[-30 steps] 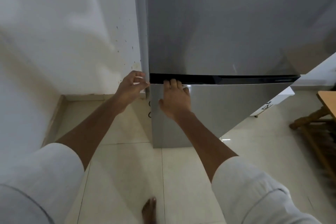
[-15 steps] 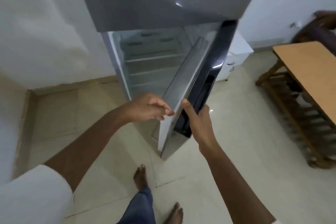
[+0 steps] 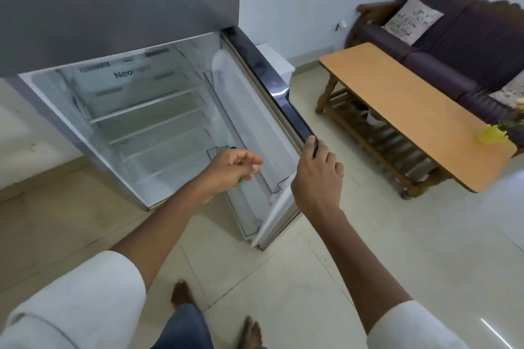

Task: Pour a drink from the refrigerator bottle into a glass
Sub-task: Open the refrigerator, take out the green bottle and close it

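Refrigerator, lower compartment open, with bare glass shelves and the "NeoFrost" lettering on the back wall. Lower door swung out to the refrigerator's right, its inner bins facing the opening. Right hand clamped on that door's outer edge, thumb on top, fingers wrapped around the dark trim. Left hand in front of the refrigerator's door bin, fingers loosely curled, gripping nothing visible. Just behind that hand, inside the bin, a blue cap and a speck of green below the knuckles: likely the bottle, mostly hidden, so cannot tell its shape. No contact visible between left hand and cap. Well right of the refrigerator, a wooden table and a dark sofa with 2 cushions. In front of the refrigerator, 2 bare feet on pale tile floor.
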